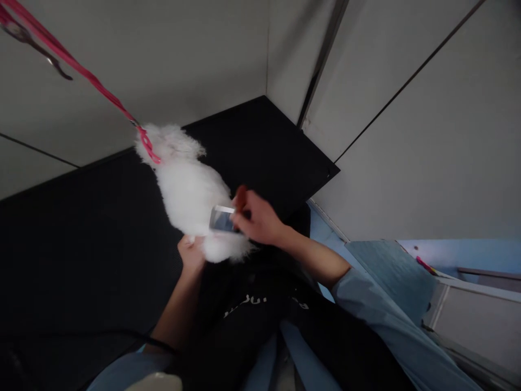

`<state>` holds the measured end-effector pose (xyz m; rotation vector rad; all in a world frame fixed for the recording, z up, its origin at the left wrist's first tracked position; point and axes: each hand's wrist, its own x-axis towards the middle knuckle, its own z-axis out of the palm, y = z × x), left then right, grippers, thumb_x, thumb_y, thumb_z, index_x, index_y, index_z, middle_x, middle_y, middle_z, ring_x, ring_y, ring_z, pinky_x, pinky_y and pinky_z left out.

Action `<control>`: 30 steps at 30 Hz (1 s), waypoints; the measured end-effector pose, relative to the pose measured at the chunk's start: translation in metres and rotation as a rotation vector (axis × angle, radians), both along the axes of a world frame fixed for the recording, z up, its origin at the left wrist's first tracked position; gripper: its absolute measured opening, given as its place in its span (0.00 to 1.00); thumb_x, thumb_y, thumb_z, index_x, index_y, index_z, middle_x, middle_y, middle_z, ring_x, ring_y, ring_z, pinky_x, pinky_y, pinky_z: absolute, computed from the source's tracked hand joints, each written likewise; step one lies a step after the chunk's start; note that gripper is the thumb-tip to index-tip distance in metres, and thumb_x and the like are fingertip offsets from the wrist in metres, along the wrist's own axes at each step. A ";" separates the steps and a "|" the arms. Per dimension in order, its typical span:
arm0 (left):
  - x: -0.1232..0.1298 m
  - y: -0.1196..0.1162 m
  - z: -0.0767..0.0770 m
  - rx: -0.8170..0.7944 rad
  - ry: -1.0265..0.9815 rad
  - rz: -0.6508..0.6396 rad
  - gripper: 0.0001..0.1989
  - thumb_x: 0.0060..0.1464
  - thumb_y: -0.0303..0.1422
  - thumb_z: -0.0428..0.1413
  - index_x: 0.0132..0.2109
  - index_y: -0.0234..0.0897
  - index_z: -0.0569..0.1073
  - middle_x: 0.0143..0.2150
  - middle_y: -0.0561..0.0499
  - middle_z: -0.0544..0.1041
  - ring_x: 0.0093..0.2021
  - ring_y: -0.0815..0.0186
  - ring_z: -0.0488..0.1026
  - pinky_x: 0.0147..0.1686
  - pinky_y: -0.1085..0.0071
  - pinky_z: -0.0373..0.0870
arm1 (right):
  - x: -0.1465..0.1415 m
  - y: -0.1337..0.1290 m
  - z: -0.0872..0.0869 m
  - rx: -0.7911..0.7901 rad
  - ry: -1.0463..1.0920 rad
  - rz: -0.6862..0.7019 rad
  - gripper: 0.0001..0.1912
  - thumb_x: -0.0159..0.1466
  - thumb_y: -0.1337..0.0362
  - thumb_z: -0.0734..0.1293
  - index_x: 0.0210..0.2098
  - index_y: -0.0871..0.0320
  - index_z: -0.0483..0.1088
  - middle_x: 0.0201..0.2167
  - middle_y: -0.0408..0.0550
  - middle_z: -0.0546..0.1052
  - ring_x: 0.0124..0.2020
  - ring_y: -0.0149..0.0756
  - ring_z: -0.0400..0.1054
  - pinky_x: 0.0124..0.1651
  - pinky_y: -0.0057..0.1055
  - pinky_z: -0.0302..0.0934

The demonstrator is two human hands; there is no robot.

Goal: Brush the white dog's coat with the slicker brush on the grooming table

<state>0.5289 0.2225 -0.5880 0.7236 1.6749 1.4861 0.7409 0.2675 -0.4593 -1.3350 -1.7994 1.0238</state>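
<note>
A fluffy white dog point(189, 190) stands on a black grooming table point(268, 141), its head toward the upper left and its tail end nearest me. My right hand point(260, 217) is closed around the reddish handle of a slicker brush point(223, 218), whose flat, pale head lies against the fur near the dog's rump. At the dog's left hind side, my left hand point(191, 252) is closed on the animal; the fingertips are partly hidden by fur. A pink grooming loop point(148, 144) goes round the dog's neck.
A taut pink leash point(77, 68) runs from the loop to the upper left, beside a dark metal hook point(38, 49). Grey wall panels point(407, 136) border the table's far side and the right. A dark cable point(122, 332) crosses at lower left. My black apron point(268, 315) is close to the table.
</note>
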 end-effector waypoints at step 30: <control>0.004 0.001 0.003 -0.026 -0.033 0.003 0.12 0.28 0.36 0.60 0.18 0.35 0.65 0.17 0.58 0.64 0.19 0.75 0.57 0.18 0.76 0.56 | 0.004 -0.005 -0.001 0.004 -0.024 -0.166 0.09 0.65 0.59 0.65 0.42 0.55 0.65 0.42 0.49 0.76 0.40 0.38 0.74 0.46 0.37 0.69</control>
